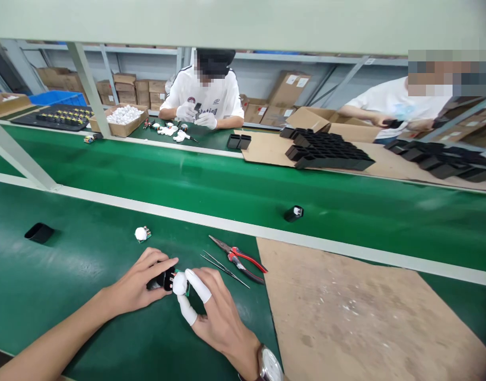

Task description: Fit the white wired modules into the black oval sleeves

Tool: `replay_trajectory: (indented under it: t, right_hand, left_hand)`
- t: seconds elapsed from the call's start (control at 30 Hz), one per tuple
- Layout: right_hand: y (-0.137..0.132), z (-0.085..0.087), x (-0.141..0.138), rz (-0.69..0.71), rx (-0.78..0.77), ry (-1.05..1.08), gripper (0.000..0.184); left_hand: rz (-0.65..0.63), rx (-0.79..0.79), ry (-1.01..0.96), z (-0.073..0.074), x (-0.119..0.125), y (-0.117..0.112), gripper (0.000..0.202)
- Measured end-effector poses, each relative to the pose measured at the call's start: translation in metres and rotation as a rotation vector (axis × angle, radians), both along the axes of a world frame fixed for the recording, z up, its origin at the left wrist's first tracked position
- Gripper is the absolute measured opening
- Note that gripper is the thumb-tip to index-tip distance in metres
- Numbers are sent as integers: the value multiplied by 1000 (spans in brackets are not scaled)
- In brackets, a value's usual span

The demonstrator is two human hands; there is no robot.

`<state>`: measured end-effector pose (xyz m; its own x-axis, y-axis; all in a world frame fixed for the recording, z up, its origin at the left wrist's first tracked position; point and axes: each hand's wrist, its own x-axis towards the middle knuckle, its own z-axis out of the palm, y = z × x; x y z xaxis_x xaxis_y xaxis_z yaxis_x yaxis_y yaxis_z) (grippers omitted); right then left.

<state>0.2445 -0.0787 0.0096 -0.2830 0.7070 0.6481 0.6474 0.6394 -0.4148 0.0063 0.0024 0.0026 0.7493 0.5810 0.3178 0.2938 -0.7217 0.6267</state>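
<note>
My left hand (141, 280) is wrapped round a black plastic housing (157, 281), its open end facing right. Between the white-covered thumb and index finger of my right hand (217, 307) is a small circuit board with a white round top (180, 284), right at the housing's mouth. Whether the board is partly inside, I cannot tell. A similar circuit board with a white top (141, 234) lies beyond my left hand. Red-handled long-nose pliers (243, 259) and metal tweezers (226, 270) lie on the green bench just past my right hand.
Another black housing (39, 232) rests at the far left. A cardboard sheet (369, 317) covers the bench at right. On the green belt (179, 180) stands a filled black housing (294, 213). Across it, two people work near stacked housings (326, 151) and a box of white pieces (121, 121).
</note>
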Motion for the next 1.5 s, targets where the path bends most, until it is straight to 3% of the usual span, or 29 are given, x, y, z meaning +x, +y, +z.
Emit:
replay_trajectory:
  t: [0.23, 0.5, 0.77, 1.1, 1.5]
  right_hand:
    - [-2, -1, -1, -28, -40, -69, 66]
    - [-2, 4, -2, -45, -101, -108, 62]
    - [-1, -2, -3, -17, -133, -120, 64]
    - [-2, 12, 3, -24, -114, -153, 62]
    - [-3, 13, 6, -32, -52, -220, 45]
  left_hand:
    - [-12, -75, -18, -4, 1, 0, 61]
    - [-11, -37, -10, -3, 4, -2, 53]
    - [-12, -20, 6, -2, 5, -2, 51]
    - [44, 40, 25, -4, 5, -2, 52]
    - [19, 93, 13, -3, 9, -3, 56]
